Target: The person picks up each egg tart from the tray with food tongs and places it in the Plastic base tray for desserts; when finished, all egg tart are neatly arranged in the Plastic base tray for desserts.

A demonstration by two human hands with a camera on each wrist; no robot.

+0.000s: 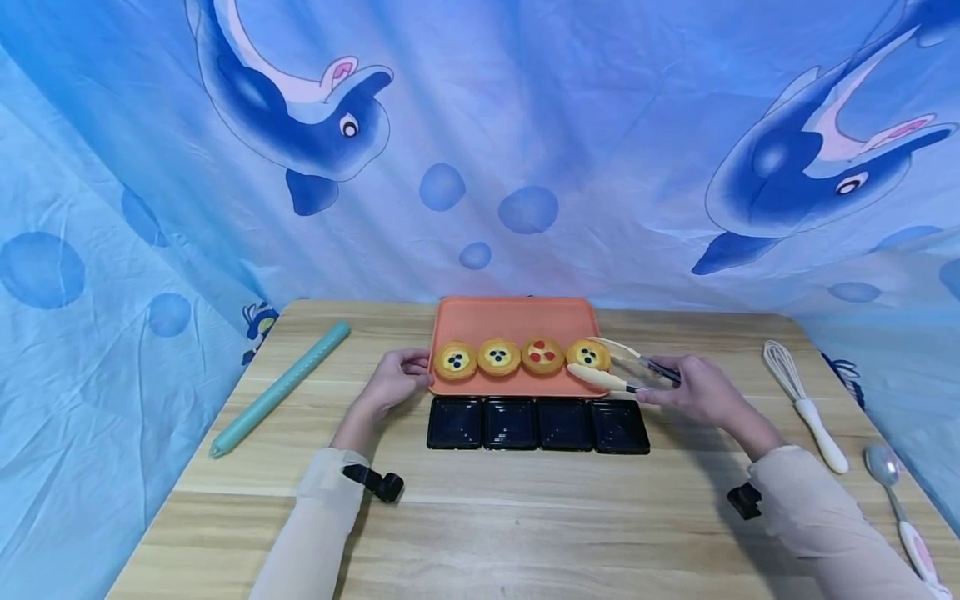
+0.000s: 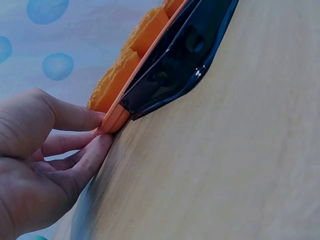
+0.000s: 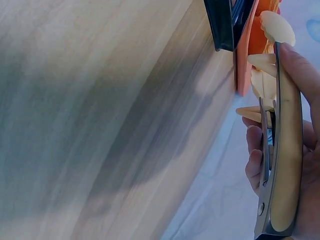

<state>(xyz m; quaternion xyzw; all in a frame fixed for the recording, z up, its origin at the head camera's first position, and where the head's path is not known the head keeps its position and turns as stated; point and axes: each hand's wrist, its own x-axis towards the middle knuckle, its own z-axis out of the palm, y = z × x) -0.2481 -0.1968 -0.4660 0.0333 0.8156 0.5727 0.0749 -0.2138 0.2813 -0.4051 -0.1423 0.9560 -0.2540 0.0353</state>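
Note:
On the orange tray (image 1: 517, 314) stands a row of egg tarts: three with dark berry dots, such as the leftmost tart (image 1: 455, 362), and one red-topped tart (image 1: 542, 356). My left hand (image 1: 393, 377) pinches the tray's left edge between thumb and fingers, clear in the left wrist view at the tray corner (image 2: 116, 117). My right hand (image 1: 697, 387) grips a pair of tongs (image 3: 287, 150) with cream tips. Those tips spread on either side of the rightmost tart (image 1: 588, 356); whether they touch it I cannot tell.
Several black square dishes (image 1: 512, 423) line the tray's near edge. A green rolling pin (image 1: 281, 389) lies at left. To the right are a whisk (image 1: 806, 404) and a spoon with a white handle (image 1: 912, 546). A blue dolphin curtain (image 1: 600, 125) hangs behind the wooden table (image 1: 525, 533).

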